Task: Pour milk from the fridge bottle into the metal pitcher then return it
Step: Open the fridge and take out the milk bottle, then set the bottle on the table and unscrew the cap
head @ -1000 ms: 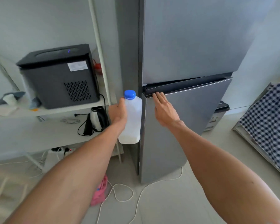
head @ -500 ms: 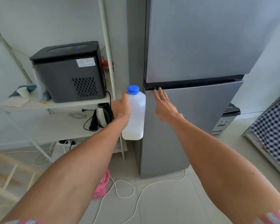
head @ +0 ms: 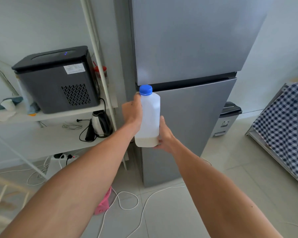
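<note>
You've got the milk bottle (head: 149, 117) upright in front of the fridge (head: 187, 57), blue cap (head: 145, 90) on top, long axis vertical. Only a thin layer of milk shows at the bottom. Your left hand (head: 132, 112) grips the bottle's upper left side, fingers wrapped round the back where you can't see them. Your right hand (head: 163, 136) cups the lower right corner, thumb up along the side and fingers curled under the base. So both hands are clamped on the bottle, left high, right low.

The bottle sits directly ahead of both hands, just in front of the seam between the upper door and the lower door (head: 196, 121). Both doors look shut. The metal pitcher is not in view, so you can't tell from here whether pouring is done; the low milk level hints it may be, but that's a guess.

What the coming move turns on: the bottle is held at the door's left edge, beside the seam. Whichever way the bottle goes next, one hand has to let go first if a door is to be opened. The right hand is nearer the door face, and the left has the firmer hold on the body.
</note>
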Motion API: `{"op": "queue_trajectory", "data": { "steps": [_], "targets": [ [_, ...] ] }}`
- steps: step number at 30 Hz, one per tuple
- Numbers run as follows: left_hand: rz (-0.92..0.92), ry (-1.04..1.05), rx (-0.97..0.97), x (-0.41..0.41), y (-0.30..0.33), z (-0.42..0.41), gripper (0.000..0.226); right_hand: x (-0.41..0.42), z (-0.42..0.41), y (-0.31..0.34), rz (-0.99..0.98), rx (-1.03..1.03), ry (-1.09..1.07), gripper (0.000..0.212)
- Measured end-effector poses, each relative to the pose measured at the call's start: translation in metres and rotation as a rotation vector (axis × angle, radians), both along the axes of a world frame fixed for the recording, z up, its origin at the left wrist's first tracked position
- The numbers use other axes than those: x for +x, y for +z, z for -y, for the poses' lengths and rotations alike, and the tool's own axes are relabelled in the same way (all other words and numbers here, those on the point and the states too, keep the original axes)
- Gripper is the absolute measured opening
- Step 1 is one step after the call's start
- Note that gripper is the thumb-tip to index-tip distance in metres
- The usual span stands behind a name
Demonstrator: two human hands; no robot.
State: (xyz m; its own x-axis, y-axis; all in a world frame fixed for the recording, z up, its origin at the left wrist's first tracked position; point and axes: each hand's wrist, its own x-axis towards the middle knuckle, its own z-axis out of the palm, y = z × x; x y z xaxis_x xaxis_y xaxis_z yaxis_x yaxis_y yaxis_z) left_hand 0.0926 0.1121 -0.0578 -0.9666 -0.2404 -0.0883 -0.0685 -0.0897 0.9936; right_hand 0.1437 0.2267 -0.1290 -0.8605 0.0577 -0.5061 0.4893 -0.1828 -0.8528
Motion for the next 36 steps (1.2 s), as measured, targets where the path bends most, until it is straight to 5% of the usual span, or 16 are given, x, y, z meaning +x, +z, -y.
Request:
{"op": "queue_trajectory", "data": {
  "steps": [15,26,36],
  "targets": [
    [-0.017,-0.372,-0.035,0.046,0.004,-0.129,0.051,0.074,-0.108,-0.006,0.028,0.073,-0.495,0.076],
    [-0.050,-0.904,-0.009,0.107,0.008,-0.231,0.058,0.174,-0.158,-0.005,0.005,0.126,-0.985,0.071],
    [-0.010,-1.432,0.001,0.257,-0.003,-0.275,0.060,0.328,-0.137,-0.017,0.030,0.127,-1.525,0.066]
  ]
}}
